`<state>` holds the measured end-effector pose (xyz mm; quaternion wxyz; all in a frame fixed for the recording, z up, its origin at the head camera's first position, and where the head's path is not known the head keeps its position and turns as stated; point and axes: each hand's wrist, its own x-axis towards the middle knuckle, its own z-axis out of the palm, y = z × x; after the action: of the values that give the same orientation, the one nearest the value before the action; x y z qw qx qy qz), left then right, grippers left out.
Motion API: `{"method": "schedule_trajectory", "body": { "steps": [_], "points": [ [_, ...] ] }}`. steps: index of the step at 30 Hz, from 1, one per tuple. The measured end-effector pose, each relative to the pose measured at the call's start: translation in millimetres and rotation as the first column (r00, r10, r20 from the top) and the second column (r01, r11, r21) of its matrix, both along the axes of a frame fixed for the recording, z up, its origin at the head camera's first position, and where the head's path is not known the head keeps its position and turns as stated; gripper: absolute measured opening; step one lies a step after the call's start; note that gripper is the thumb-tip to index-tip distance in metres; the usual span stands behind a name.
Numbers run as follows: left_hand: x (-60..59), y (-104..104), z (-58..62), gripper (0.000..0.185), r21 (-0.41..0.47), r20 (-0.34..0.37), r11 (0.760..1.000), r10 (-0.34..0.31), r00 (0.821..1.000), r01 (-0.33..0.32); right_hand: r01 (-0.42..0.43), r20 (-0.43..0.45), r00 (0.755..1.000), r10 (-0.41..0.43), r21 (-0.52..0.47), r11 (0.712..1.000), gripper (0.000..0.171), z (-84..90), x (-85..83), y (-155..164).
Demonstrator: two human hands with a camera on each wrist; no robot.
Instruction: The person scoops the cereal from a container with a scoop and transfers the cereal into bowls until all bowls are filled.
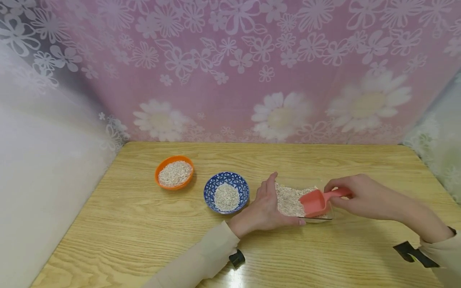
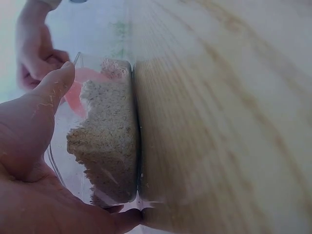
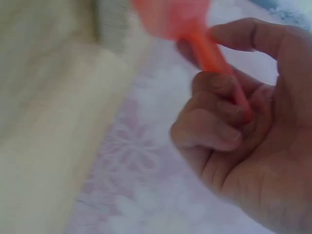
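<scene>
While steadying clear oat tray (image 1: 288, 200) with flat left hand (image 1: 264, 210), right hand (image 1: 360, 196) fingers curled around pink scoop (image 1: 317, 201) handle, bowl tipped into oats between both hands' fingertips.

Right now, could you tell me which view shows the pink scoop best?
The head view: the whole pink scoop shows, held by the right hand over the clear container. The right wrist shows a blurred handle; the left wrist only a sliver through plastic.
</scene>
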<state>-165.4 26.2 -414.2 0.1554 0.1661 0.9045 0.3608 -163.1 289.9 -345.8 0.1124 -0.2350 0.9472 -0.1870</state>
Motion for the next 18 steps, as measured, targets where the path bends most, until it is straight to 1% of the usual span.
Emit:
{"method": "schedule_trajectory", "body": {
  "steps": [1,3,7,10,12,15,18],
  "points": [
    [0.0,0,-0.1,0.137,0.002,0.0,1.0,-0.001,1.0,0.001,0.005,-0.002,1.0,-0.005,-0.034,0.999,0.015,-4.7,2.2,2],
    [0.3,0,0.0,0.137,0.005,0.0,1.0,-0.002,1.0,0.002,0.0,-0.034,0.999,-0.003,-0.089,0.996,0.016,-13.3,6.4,6],
    [0.7,0,-0.3,0.136,0.006,0.003,1.0,-0.001,1.0,0.001,-0.038,-0.151,0.988,0.01,-0.178,0.983,0.02,-29.5,12.4,8],
    [0.6,0,-0.6,0.137,0.003,0.005,1.0,0.002,1.0,-0.002,-0.066,-0.209,0.978,0.018,-0.224,0.972,0.026,-38.9,15.1,6],
    [1.0,0,-0.5,0.137,0.009,0.005,1.0,0.002,1.0,-0.002,-0.08,-0.237,0.971,0.02,-0.244,0.966,0.029,-43.9,16.7,4],
    [0.6,0,-0.7,0.137,0.009,0.001,1.0,-0.001,1.0,0.001,-0.109,-0.296,0.955,0.031,-0.252,0.961,0.032,-50.7,18.1,-1],
    [0.0,-1,-0.5,0.136,0.007,-0.003,1.0,-0.007,1.0,0.007,-0.118,-0.357,0.934,0.028,-0.234,0.965,0.034,-54.6,19.8,-7]
  ]
}}
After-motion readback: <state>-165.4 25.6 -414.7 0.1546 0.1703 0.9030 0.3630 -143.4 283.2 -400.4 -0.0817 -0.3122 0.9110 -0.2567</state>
